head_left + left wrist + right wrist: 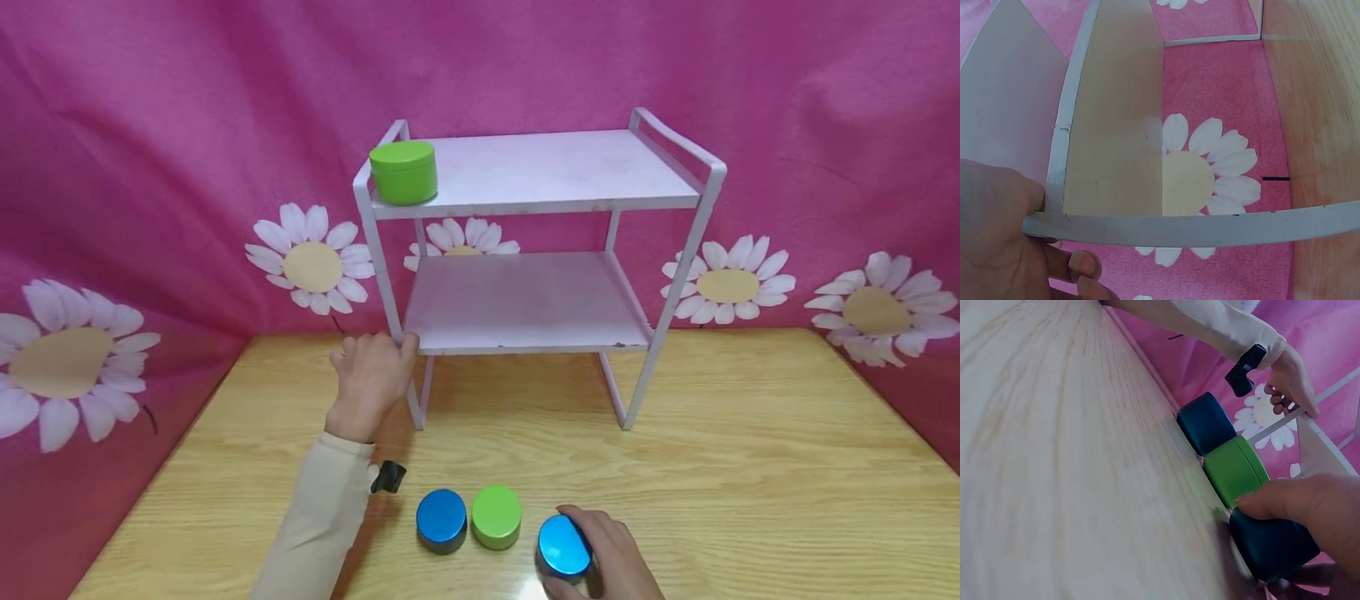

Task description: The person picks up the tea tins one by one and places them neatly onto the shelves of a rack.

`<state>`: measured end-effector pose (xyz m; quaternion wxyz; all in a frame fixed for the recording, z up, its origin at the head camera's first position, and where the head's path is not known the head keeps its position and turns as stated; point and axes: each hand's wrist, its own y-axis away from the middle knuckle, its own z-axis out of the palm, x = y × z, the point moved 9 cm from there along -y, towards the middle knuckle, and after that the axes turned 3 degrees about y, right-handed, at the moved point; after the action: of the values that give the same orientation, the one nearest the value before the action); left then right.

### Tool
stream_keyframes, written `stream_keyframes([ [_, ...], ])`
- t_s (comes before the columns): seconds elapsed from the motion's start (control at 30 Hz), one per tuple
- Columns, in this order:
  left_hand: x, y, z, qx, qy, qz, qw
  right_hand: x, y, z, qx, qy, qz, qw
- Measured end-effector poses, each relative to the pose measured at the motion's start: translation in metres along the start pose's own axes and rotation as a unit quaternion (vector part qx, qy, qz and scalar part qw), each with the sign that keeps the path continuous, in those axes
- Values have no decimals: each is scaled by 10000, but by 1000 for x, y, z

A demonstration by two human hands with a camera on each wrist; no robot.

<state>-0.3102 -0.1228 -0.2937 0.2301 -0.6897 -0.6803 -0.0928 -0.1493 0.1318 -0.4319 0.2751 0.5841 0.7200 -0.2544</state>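
My left hand (371, 377) grips the left front leg of a white two-tier shelf (536, 171), level with the lower tier. In the left wrist view its thumb side is against the leg (1210, 230) and the fingers curl behind. Low in the head view, my right hand (617, 560) holds a round blue tin (562, 545) by its sides, thumb and fingers around it. The right wrist view shows that blue tin (1269, 545) at the table surface. To its left stand a green tin (497, 517) and another blue tin (441, 520), side by side.
A second green tin (405, 173) sits at the left front corner of the upper tier. The lower tier (528, 300) is bare white board. A wooden table (750, 467) carries everything, with a pink flowered cloth (525, 58) behind and at both sides.
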Motion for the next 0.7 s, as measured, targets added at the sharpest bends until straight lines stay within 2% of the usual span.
stream_keyframes([
  [0.1,-2,1,0,16,-32,-5,10000,-1,0,1,30,35,-118,9999],
  [0.2,-3,1,0,21,-10,-16,10000,2,-1,4,-139,-63,-74,9999],
  [0.33,-2,2,2,42,36,17,10000,13,-2,6,-473,-445,409,9971],
  [0.47,-1,3,2,138,71,89,9998,22,-1,3,-549,-591,803,9935],
  [0.7,3,2,0,165,85,169,9997,17,-3,-1,-555,-690,694,9936],
])
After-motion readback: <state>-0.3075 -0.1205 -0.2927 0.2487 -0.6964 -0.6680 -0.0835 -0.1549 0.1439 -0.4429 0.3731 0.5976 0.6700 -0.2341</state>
